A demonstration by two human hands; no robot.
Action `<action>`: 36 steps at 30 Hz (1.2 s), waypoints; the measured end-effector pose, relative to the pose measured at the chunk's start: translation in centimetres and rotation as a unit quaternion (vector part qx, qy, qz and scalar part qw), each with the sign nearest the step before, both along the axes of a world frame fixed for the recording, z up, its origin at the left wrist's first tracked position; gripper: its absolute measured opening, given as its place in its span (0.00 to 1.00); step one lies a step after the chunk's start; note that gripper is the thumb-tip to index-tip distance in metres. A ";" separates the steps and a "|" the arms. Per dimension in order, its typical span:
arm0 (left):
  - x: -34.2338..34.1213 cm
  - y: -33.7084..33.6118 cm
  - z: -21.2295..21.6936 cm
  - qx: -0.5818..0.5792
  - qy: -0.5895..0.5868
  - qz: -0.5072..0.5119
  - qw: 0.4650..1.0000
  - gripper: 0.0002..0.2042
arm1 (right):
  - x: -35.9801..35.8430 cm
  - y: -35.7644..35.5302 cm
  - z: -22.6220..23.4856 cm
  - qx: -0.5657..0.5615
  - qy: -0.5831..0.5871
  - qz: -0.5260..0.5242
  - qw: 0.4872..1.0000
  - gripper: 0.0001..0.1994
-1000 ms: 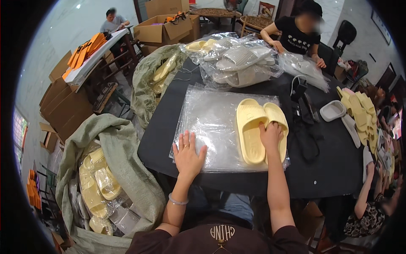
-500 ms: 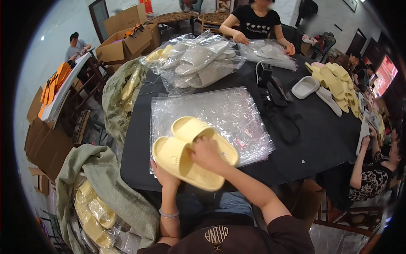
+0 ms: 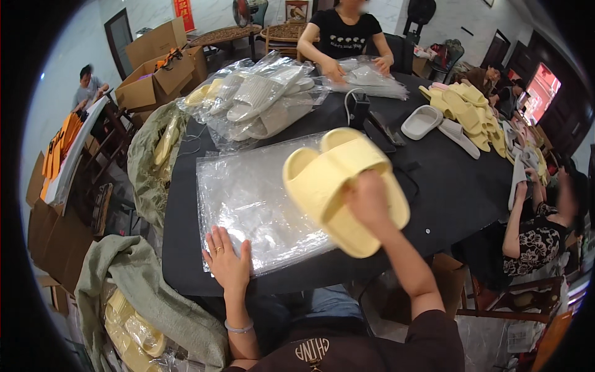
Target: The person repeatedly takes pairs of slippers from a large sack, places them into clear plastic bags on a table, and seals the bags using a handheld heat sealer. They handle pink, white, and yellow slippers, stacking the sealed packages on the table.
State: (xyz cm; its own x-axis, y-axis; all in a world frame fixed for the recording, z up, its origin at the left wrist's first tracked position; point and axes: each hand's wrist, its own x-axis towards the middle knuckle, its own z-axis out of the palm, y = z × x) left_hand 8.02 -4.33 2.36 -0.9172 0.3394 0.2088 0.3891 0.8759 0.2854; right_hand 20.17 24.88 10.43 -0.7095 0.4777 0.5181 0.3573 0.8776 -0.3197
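A pair of yellow slippers (image 3: pixel 341 167) is raised over the right part of the plastic bags, side by side with their straps facing up. My right hand (image 3: pixel 370 201) reaches into the foot openings and grips the pair; its fingertips are hidden under the straps. Clear flat plastic bags (image 3: pixel 260 192) lie stacked on the black table in front of me. On the near left corner of this stack rests my left hand (image 3: pixel 228 259), palm down with fingers spread, holding nothing.
Bagged grey slippers (image 3: pixel 260 93) are heaped at the far left of the black table (image 3: pixel 458 198). Loose yellow slippers (image 3: pixel 468 108) lie at the right, near a white slipper (image 3: pixel 423 122) and a black device (image 3: pixel 357 111). A sack (image 3: pixel 149 279) of bagged slippers stands at my left.
My right hand has lifted the yellow slippers up and to the right. My left hand has let go of them and now lies flat on the plastic bags.
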 end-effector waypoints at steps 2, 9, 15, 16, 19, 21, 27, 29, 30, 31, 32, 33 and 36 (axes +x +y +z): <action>0.2 -0.1 0.2 0.000 -0.001 0.001 1.000 0.34 | 2.6 4.1 1.4 0.047 0.057 -0.015 0.997 0.11; 0.2 -0.5 -0.1 0.024 0.025 0.000 0.999 0.33 | 11.3 32.3 4.5 -0.030 0.007 -0.260 0.965 0.20; -0.1 -0.6 -0.2 0.020 0.032 0.009 0.999 0.35 | 4.1 31.2 3.8 0.011 0.039 -0.215 0.976 0.22; 0.0 -0.9 -0.2 0.016 0.028 0.013 0.999 0.35 | 0.2 26.4 4.3 -0.017 0.071 -0.133 0.988 0.21; 0.1 -1.3 -0.2 0.008 0.027 0.023 0.999 0.35 | -8.4 8.8 5.7 -0.063 0.110 0.103 0.987 0.16; 0.1 -1.2 -0.2 0.017 0.028 0.011 0.999 0.35 | -12.2 1.7 3.8 -0.110 0.095 0.214 0.966 0.15; 0.2 -1.0 -0.8 0.056 0.065 0.003 0.996 0.33 | -17.8 -9.6 -8.6 -0.029 0.032 0.256 0.966 0.12; 1.0 -1.9 -0.3 0.118 0.078 0.015 0.990 0.29 | -17.6 -10.5 -10.4 -0.002 0.031 0.265 0.964 0.12; 1.6 -2.3 -0.6 0.162 0.083 0.022 0.983 0.29 | -17.5 -10.5 -10.1 -0.016 0.017 0.273 0.962 0.12; 1.9 -2.7 -0.8 0.207 0.089 0.027 0.974 0.28 | -17.5 -10.5 -10.0 -0.031 0.003 0.278 0.960 0.13; 3.3 -3.8 1.9 0.224 0.107 0.017 0.969 0.24 | -17.7 -10.0 -10.1 -0.046 0.007 0.282 0.958 0.12; 4.3 -5.5 4.5 0.237 0.126 0.012 0.963 0.23 | -17.8 -9.5 -10.3 -0.064 0.012 0.285 0.956 0.12; 5.6 -12.7 10.8 0.246 0.138 0.088 0.955 0.21 | -18.0 -9.3 -10.5 -0.080 0.013 0.279 0.957 0.12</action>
State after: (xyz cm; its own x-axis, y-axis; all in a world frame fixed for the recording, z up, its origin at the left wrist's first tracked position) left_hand 13.64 -17.05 13.19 -0.8380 -0.0169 0.5454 0.3673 0.7216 0.5868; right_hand 2.13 15.55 -0.06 -0.8649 0.1037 0.4911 -0.1619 0.8684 -0.4686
